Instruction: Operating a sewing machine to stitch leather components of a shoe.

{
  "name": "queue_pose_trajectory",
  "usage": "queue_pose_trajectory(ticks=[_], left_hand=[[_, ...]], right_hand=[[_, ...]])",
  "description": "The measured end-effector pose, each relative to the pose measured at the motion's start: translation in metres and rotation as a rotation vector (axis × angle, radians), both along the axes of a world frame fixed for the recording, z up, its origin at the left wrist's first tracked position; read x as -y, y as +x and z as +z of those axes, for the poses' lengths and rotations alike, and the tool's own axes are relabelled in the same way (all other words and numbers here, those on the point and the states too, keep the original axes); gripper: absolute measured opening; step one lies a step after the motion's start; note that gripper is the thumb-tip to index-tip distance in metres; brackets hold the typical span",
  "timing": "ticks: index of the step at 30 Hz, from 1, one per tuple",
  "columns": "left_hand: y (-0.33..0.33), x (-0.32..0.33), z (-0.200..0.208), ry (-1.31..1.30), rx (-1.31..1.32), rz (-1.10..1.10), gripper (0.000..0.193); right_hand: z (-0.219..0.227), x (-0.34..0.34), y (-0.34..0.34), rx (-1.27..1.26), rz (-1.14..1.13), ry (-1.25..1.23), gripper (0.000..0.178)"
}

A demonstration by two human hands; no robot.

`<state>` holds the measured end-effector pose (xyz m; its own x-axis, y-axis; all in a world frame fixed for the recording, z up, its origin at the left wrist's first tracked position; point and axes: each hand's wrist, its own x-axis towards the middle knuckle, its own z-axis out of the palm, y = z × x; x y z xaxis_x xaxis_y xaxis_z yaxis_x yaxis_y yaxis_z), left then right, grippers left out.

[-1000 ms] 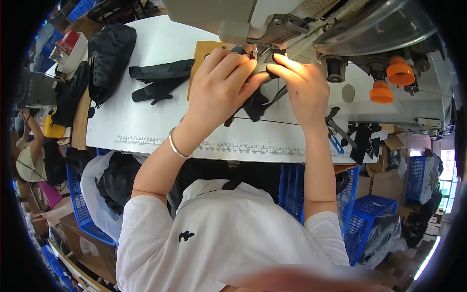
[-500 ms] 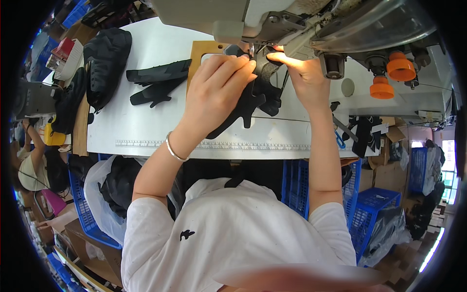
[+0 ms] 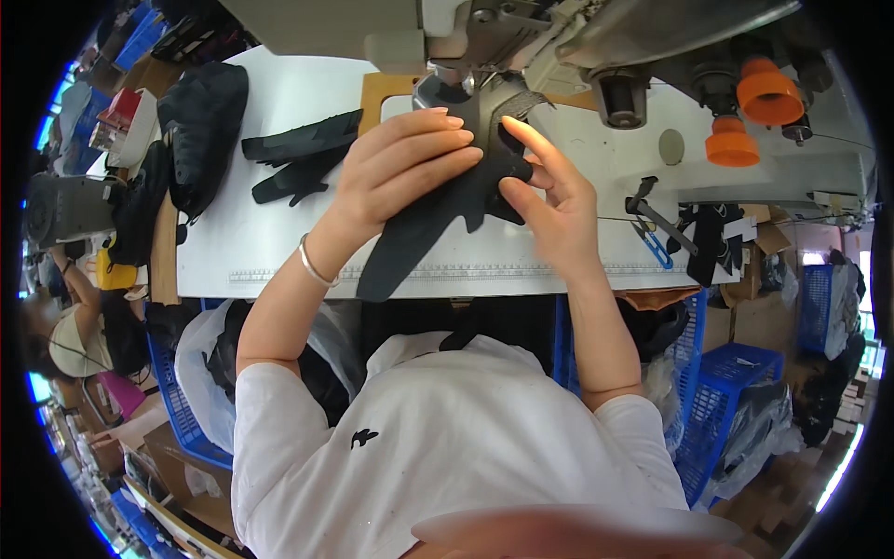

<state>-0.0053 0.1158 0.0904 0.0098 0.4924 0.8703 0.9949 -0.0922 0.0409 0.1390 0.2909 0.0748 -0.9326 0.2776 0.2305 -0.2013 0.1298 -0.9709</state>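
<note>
A black shoe upper piece [image 3: 405, 244] of fabric with cut-out edges lies under the sewing machine head [image 3: 466, 42], its long tongue-like end reaching toward me. My left hand [image 3: 396, 168] is closed on its left side, fingers laid side by side over the fabric; the thumb is hidden. On the right edge, my right hand [image 3: 554, 200] grips the piece between thumb and fingers, with the index finger stretched toward the machine. Left of my left hand lie two more black cut pieces [image 3: 303, 140] on the white table [image 3: 307, 238].
Black shoes [image 3: 200, 130] stand at the table's left end. To the right lie blue-handled scissors [image 3: 656, 247] and small black parts. Orange knobs [image 3: 731, 144] hang from the machine. A printed ruler [image 3: 484, 272] runs along the front edge. Blue crates [image 3: 731, 373] flank me; another person sits far left.
Both hands have come nearer to me with the black shoe upper piece, slightly leftward. My right hand has shifted from beside the needle to the piece's right edge.
</note>
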Motion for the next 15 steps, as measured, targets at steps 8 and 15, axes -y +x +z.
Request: queue_pose_trajectory(ticks=[8,15], left_hand=[[-0.009,0.003,-0.010,-0.036,-0.213,0.032,0.027],[-0.007,0.006,-0.010,-0.052,-0.228,0.030,0.027]], right_hand=[[-0.003,-0.002,0.004,-0.001,0.069,-0.139,0.054],[0.007,0.006,0.005,0.045,0.025,-0.127,0.055]])
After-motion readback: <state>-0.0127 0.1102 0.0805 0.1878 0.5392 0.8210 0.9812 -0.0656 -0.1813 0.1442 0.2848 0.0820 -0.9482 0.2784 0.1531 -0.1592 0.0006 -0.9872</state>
